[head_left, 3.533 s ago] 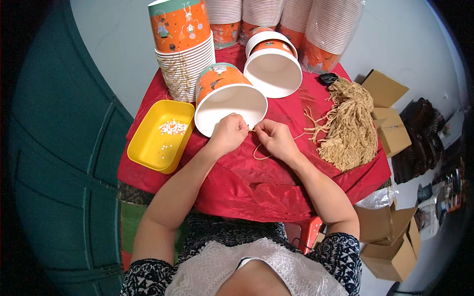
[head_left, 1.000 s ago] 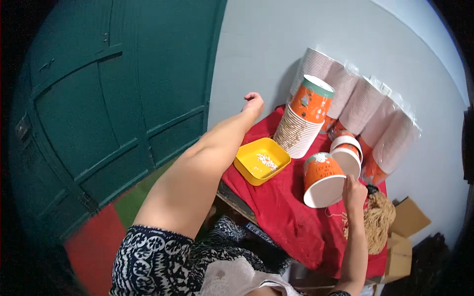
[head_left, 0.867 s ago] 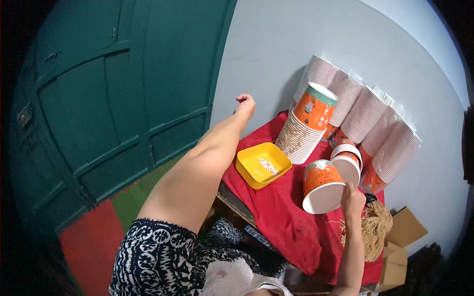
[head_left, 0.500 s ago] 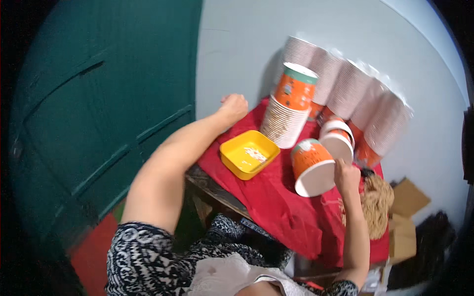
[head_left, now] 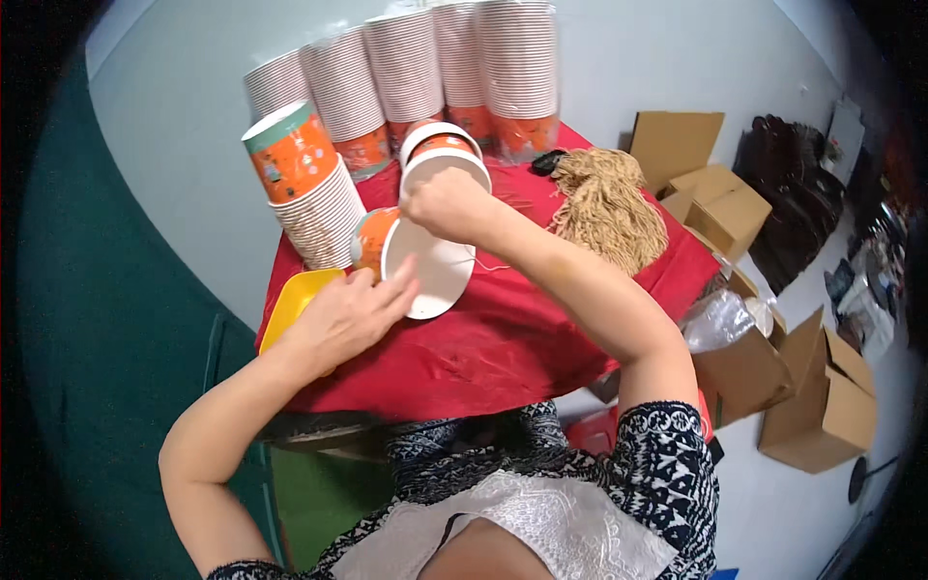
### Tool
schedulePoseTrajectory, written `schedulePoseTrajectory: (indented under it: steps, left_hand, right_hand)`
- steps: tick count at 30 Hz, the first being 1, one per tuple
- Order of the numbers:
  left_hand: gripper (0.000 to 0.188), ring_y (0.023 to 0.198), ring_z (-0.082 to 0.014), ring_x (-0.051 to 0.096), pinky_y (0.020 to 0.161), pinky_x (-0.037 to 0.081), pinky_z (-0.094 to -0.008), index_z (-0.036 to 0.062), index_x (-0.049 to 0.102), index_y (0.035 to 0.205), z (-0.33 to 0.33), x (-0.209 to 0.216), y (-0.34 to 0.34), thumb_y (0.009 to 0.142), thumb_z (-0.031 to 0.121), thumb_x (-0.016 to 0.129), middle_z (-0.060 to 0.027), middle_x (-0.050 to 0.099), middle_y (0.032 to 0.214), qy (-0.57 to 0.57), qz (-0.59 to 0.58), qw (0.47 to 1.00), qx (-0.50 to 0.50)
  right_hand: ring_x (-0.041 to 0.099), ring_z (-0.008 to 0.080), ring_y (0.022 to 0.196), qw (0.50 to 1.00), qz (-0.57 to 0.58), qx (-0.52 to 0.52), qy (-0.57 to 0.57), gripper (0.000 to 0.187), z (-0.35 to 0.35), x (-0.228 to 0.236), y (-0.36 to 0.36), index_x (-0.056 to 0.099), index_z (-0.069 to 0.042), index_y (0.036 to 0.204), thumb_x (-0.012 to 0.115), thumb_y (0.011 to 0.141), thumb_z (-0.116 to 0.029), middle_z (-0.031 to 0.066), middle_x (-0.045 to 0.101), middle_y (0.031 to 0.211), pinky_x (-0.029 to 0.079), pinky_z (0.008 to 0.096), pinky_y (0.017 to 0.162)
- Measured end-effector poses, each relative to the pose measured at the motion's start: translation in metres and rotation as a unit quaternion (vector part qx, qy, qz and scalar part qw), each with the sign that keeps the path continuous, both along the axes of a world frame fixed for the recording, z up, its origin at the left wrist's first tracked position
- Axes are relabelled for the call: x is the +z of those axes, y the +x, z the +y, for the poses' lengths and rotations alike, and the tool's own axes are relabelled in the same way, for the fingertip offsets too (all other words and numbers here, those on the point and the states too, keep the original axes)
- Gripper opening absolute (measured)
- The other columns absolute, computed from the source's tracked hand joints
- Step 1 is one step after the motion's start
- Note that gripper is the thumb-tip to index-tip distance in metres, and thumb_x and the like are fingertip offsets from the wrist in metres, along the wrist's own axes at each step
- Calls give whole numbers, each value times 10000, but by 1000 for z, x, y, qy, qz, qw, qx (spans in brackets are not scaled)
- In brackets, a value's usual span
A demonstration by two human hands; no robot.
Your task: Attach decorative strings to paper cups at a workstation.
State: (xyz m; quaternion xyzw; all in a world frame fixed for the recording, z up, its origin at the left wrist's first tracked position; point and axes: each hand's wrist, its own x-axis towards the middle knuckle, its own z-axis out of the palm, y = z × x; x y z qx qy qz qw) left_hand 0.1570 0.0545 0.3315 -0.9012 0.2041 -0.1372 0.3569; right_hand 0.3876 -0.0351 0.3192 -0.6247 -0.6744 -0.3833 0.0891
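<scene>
An orange printed paper tub lies on its side on the red-covered table, its round white end facing me. In front of that end, at its left edge, my left hand has its fingers stretched out; whether they touch it I cannot tell. My right hand is closed in a fist at the tub's upper edge, and what its fingers hold is hidden. A thin pale string trails right from the tub. Behind the right hand lie more tubs on their sides. The yellow dish is partly covered by my left hand.
At the left stands a nested stack of orange tubs. Several plastic-wrapped tub stacks line the wall. A heap of tan twine lies on the red cloth. Cardboard boxes stand right of the table.
My view has swung right. My left hand has come from beyond the yellow dish to the tub, fingers now extended. The right fist has moved across the tub from its right side.
</scene>
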Motion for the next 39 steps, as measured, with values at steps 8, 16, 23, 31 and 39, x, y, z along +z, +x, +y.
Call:
schedulePoseTrajectory:
  steps: [8,16,23,31,39]
  left_hand:
    - [129,853,-227,563,693,507,-320,38,604,857,26,-18,7,798,142,557,-103,553,938,9,-7,999,41]
    - [48,810,-256,540,692,493,-331,51,585,763,25,-19,18,766,96,571,-102,536,805,-33,-54,998,-6]
    - [70,800,-273,544,712,495,-361,34,551,776,25,-17,27,727,48,600,-120,533,821,-93,-90,991,27]
    - [188,810,-323,549,691,496,-402,26,532,801,1,-12,26,664,-13,654,-143,534,830,-155,-85,984,34]
    - [170,781,-366,585,668,497,-463,16,537,808,8,-16,24,751,48,693,-159,567,828,-313,-106,941,67]
  right_hand:
    - [680,284,606,1000,5,5,-3,155,-2,1,-10,664,-71,847,594,843,-210,119,664,670,516,416,498]
    - [657,276,557,997,-55,45,13,203,0,9,28,579,-45,897,574,852,-242,108,628,623,503,398,482]
    - [702,188,711,974,-147,-162,-61,167,-4,21,68,751,-154,772,604,831,-208,14,725,775,520,370,538]
    - [718,196,730,941,-127,-282,-137,119,3,16,95,756,-186,754,647,801,-175,11,738,802,557,360,553]
    - [711,255,709,979,59,-196,1,155,10,12,73,740,-111,813,600,814,-177,88,731,808,553,423,590]
